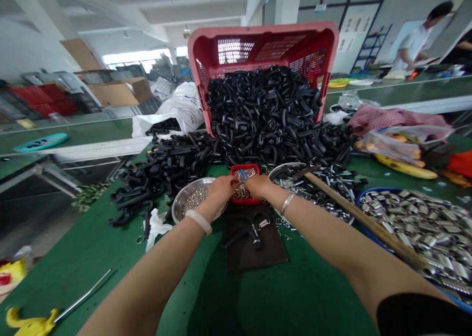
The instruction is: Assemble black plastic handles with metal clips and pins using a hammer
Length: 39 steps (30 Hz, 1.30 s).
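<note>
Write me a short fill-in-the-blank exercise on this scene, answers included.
The left hand and right hand reach into a small box coloured ____.
The parts heaped in the large crate are coloured ____.
The left wrist's bangle is coloured ____.
The long yellow fruit at right is a ____.
Missing words: red; black; white; banana.

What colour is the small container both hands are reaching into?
Red. The small container shows in the head view, the only one here.
</note>
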Each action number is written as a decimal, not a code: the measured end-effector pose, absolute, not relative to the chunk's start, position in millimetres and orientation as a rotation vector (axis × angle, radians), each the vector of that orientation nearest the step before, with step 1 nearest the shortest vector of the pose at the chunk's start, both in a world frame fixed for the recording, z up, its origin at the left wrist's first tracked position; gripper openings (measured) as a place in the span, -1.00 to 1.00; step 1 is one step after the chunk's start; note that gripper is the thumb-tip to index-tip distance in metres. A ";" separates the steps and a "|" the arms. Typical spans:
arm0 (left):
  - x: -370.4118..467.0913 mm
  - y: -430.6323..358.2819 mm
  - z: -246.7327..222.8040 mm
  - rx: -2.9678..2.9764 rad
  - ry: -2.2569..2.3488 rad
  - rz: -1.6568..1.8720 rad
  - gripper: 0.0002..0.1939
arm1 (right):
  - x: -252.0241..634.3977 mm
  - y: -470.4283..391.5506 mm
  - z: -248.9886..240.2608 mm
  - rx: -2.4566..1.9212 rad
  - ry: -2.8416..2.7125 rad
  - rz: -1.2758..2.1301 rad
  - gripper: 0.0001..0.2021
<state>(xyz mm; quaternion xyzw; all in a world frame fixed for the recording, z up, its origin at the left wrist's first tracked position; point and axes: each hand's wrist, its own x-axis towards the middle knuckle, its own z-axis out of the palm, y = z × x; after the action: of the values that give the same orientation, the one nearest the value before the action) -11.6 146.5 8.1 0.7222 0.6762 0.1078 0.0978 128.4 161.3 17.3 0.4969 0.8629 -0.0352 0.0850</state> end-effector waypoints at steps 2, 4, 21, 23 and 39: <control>-18.1 137.4 8.8 2.035 1.883 0.543 -0.78 | 128.3 162.1 15.9 1.488 2.557 -0.106 -0.76; -21.3 123.6 7.6 1.952 1.753 0.677 -0.82 | 129.0 162.6 14.1 1.497 2.544 -0.110 -0.77; 10.0 60.6 0.3 2.235 1.821 0.295 -0.81 | 149.2 153.6 5.6 1.756 2.875 -0.335 -0.86; 12.4 59.4 -0.2 2.336 1.815 0.260 -0.82 | 156.9 149.7 6.4 1.861 2.915 -0.430 -0.87; -4.5 25.6 -24.2 2.638 1.443 0.494 -0.13 | 208.0 70.2 -8.6 1.806 2.765 -1.231 -0.86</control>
<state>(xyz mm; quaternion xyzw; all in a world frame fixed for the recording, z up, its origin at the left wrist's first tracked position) -4.5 25.6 -24.2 0.8648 0.4729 0.1618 0.0472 208.0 70.2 -8.6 0.5030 0.7703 -0.3428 -0.1903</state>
